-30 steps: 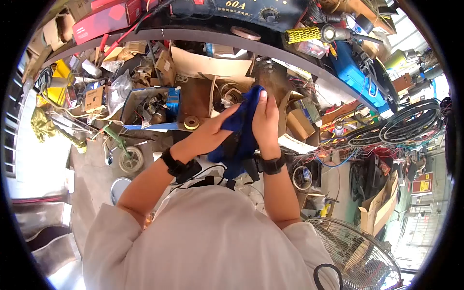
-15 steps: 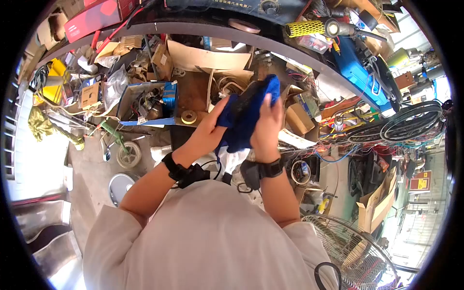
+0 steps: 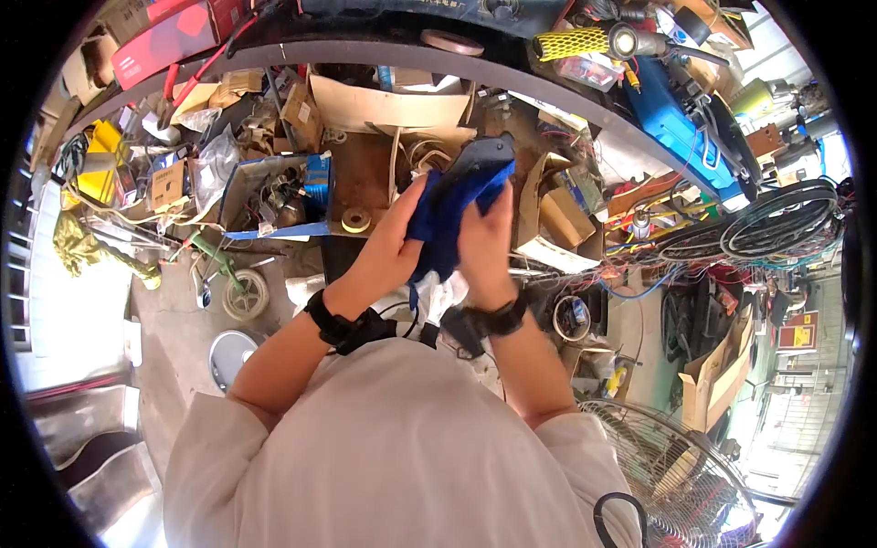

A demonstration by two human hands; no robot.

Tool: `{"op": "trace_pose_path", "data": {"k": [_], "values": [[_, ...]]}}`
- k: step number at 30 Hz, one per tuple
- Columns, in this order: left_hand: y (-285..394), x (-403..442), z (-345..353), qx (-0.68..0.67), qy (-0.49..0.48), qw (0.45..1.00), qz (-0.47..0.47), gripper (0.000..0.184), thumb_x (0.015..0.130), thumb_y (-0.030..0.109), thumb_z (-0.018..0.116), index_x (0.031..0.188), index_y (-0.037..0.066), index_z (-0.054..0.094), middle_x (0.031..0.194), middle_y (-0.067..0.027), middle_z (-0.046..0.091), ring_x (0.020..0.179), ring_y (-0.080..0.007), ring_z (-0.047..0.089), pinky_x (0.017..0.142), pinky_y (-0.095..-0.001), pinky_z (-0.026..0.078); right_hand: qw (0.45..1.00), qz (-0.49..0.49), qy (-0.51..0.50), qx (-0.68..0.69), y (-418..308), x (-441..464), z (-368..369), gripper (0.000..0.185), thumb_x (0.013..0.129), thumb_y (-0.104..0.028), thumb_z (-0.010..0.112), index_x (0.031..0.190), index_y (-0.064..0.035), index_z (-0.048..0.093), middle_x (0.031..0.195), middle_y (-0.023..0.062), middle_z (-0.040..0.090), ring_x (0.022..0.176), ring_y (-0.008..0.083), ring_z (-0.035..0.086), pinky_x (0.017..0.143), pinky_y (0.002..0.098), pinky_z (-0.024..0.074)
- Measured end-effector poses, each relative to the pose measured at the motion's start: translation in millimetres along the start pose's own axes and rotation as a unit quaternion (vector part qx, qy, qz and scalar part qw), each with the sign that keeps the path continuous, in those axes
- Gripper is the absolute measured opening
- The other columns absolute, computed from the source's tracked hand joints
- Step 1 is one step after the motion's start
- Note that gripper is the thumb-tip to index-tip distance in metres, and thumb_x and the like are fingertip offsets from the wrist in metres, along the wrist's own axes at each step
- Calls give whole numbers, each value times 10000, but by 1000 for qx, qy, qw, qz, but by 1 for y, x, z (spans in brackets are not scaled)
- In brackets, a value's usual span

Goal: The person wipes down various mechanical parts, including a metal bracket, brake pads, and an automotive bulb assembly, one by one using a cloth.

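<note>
A blue cloth (image 3: 442,228) is bunched around a dark, glossy black piece (image 3: 486,153) in front of my chest. The far end of the black piece sticks out above the cloth; its kind I cannot make out. My left hand (image 3: 391,245) grips the piece and cloth from the left, its fingers partly hidden behind them. On the other side, my right hand (image 3: 484,245) is closed over the cloth, slightly blurred by motion. Both wrists wear black straps.
Beyond my hands, a dark bench edge (image 3: 365,57) curves across. Below it are a blue-edged box of parts (image 3: 279,228), a tape roll (image 3: 355,219) and an open carton (image 3: 557,245). Coiled cables (image 3: 776,224) hang right; a fan (image 3: 676,475) stands lower right.
My right hand has slid down and left along the black piece with the cloth, uncovering its far end. My left hand keeps its grip, shifted only slightly.
</note>
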State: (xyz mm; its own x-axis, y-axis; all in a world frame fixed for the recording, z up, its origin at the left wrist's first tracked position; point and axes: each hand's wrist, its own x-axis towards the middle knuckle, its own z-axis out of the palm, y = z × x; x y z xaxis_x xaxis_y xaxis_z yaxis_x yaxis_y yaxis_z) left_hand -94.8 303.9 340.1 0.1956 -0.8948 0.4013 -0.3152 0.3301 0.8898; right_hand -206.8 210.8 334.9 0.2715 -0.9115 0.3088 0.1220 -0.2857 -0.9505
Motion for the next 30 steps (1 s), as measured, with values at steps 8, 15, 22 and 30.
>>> {"op": "trace_pose_path", "data": {"k": [8,15,22,30], "values": [[0,0,0,65,-30,997,1,707,728,-115,419,1406,-21,241,1393,-237,342,1319,-348,319,1099,-368,235,985,71,53,149,-14,-15,14,454,895,27,478,1313,-27,307,1178,79,481,1094,143,449,971,280,348],[4,-5,25,68,-170,982,-50,695,778,-66,458,1418,-29,188,1394,-274,311,1293,-388,343,1077,-382,280,929,246,94,262,15,-7,-42,209,906,-24,474,1108,10,513,967,70,622,817,177,619,743,308,526],[-46,10,35,-103,-84,962,-239,637,774,-94,412,1392,-11,280,1289,-184,469,1228,-244,429,1043,-319,309,990,-47,91,-101,15,-39,-25,546,844,53,549,1321,31,283,1156,100,493,1075,196,489,958,308,384],[-27,9,28,-553,-159,745,-337,538,933,143,440,1429,42,258,1408,-64,351,1284,-126,312,1068,-301,240,982,3,180,52,48,-19,-59,403,891,-28,523,1260,34,371,1149,116,507,1023,186,495,943,305,376]]}}
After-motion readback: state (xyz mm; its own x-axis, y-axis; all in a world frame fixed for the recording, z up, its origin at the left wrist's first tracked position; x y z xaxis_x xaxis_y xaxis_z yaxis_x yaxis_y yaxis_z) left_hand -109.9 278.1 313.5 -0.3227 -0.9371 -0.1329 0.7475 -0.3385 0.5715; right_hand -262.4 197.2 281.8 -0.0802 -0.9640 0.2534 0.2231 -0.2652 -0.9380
